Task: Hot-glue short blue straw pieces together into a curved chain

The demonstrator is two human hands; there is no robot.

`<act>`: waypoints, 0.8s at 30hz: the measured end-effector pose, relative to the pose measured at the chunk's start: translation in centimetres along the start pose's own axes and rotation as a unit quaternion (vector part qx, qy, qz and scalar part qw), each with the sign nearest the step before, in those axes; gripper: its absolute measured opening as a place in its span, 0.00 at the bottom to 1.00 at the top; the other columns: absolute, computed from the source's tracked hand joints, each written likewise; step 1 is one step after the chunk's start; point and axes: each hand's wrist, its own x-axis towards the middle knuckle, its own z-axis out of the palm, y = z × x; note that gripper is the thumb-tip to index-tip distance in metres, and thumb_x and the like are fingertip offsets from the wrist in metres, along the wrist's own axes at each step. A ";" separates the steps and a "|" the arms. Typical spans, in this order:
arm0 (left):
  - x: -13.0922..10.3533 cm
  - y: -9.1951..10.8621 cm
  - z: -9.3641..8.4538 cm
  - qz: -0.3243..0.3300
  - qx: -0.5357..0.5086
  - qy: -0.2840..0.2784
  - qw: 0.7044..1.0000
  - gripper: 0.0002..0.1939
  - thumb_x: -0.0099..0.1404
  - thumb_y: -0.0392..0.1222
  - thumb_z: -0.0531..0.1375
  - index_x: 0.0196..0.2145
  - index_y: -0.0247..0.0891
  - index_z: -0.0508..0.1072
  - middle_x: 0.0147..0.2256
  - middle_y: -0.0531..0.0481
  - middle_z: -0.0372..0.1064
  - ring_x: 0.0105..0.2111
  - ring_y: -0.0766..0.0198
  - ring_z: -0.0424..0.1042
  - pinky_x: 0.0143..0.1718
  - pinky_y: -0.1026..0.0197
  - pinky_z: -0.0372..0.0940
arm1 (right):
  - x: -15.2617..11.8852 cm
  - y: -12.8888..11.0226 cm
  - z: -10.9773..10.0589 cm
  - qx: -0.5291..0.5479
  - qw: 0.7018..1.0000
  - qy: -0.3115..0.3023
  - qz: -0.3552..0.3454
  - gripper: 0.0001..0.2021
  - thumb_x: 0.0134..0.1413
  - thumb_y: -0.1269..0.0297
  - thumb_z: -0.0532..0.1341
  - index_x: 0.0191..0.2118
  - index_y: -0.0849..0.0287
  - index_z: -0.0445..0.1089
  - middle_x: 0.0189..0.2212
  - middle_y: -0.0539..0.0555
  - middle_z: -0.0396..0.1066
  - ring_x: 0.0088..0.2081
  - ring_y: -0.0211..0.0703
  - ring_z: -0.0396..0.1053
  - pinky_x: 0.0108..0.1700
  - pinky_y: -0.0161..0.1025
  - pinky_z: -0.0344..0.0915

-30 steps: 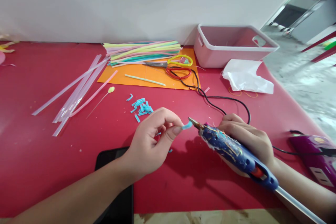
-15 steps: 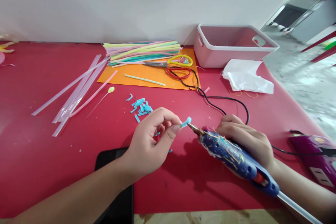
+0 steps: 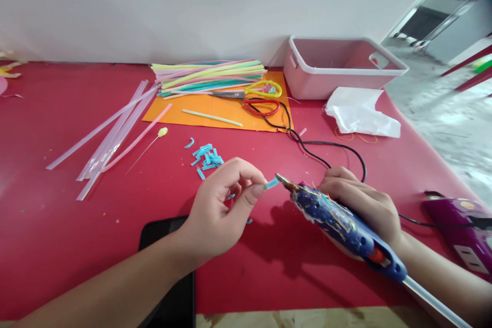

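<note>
My left hand (image 3: pixel 223 210) pinches a small blue straw piece (image 3: pixel 272 183) between thumb and forefinger, held just above the red table (image 3: pixel 57 225). My right hand (image 3: pixel 361 205) grips a blue glue gun (image 3: pixel 342 225), its metal nozzle touching the end of the blue piece. A clear glue stick (image 3: pixel 434 303) juts from the gun's back. A pile of several cut blue straw pieces (image 3: pixel 205 157) lies just beyond my left hand.
Coloured straws (image 3: pixel 209 76), scissors (image 3: pixel 253 91) and an orange sheet (image 3: pixel 215 107) lie at the back. Clear glue sticks (image 3: pixel 111 136) lie left. A pink tub (image 3: pixel 342 66), white tissue (image 3: pixel 361 111), black cord (image 3: pixel 319 146), purple power strip (image 3: pixel 461 230) and dark phone (image 3: pixel 169 266) surround my hands.
The blue piece tilted up half a second ago and is level again against the nozzle. The glue gun dipped slightly and came back. Both hands stay in place.
</note>
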 end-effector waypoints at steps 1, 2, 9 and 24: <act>0.0 0.0 0.0 0.002 -0.001 0.000 1.000 0.04 0.74 0.37 0.58 0.37 0.40 0.71 0.33 0.52 0.66 0.30 0.66 0.64 0.30 0.62 0.60 | 0.0 0.0 0.0 0.000 1.000 0.000 0.002 0.02 0.66 0.66 0.57 0.42 0.55 0.67 0.28 0.51 0.72 0.26 0.42 0.67 0.37 0.47 0.65; 0.0 0.0 0.0 0.003 -0.002 0.000 1.000 0.04 0.74 0.36 0.58 0.38 0.40 0.71 0.33 0.53 0.66 0.30 0.67 0.64 0.30 0.63 0.60 | -0.1 0.0 0.1 -0.001 1.000 0.000 0.005 0.02 0.66 0.65 0.57 0.42 0.55 0.67 0.28 0.51 0.71 0.26 0.42 0.67 0.37 0.46 0.65; 0.1 0.2 0.0 0.000 -0.003 0.001 1.000 0.05 0.73 0.36 0.58 0.37 0.40 0.71 0.32 0.52 0.65 0.29 0.67 0.64 0.29 0.62 0.61 | -0.8 0.4 0.4 -0.014 0.999 0.015 0.042 0.02 0.63 0.67 0.59 0.41 0.54 0.68 0.27 0.51 0.69 0.28 0.43 0.67 0.36 0.46 0.66; 0.2 0.1 0.0 0.007 0.011 0.005 1.000 0.04 0.74 0.37 0.59 0.38 0.41 0.71 0.32 0.54 0.66 0.31 0.67 0.66 0.30 0.64 0.60 | -0.1 0.9 -0.5 0.025 0.998 -0.041 -0.030 0.05 0.64 0.70 0.58 0.44 0.56 0.66 0.28 0.51 0.72 0.26 0.41 0.67 0.38 0.46 0.67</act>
